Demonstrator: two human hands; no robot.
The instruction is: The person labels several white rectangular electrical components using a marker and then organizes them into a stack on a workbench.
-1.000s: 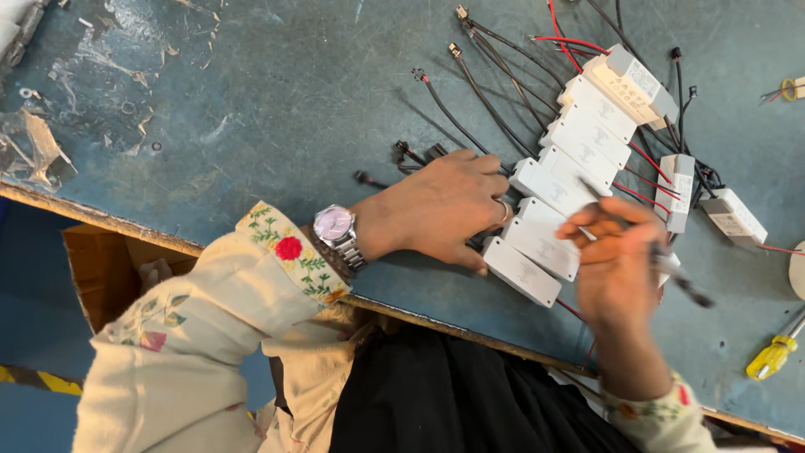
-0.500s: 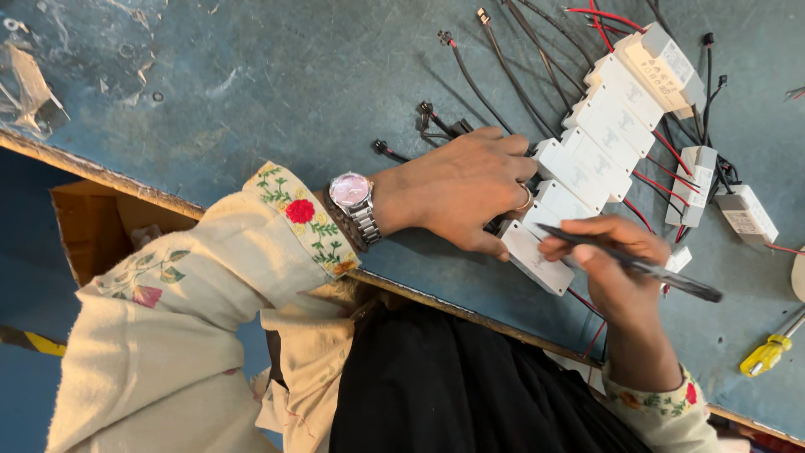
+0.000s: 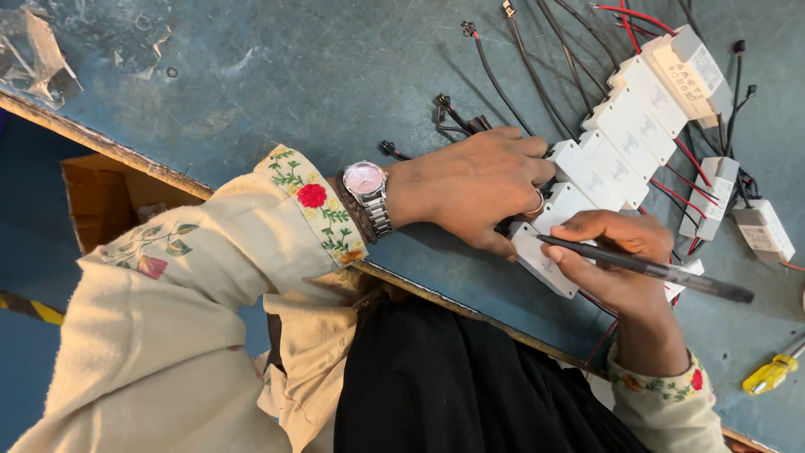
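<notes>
Scuffed blue table (image 3: 277, 75), edge just behind wrists. Left hand (image 3: 470, 184) flat, fingers together, pressing row of white boxes (image 3: 625, 138). Right hand (image 3: 616, 260) pinching black pen (image 3: 654, 270), tip on nearest box. Bare room leftward.

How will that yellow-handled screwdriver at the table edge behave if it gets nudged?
The screwdriver has a rounded handle, so it would probably roll. It lies near the edge of the table, so it might drop off. It looks stiff and small, likely light.
</notes>
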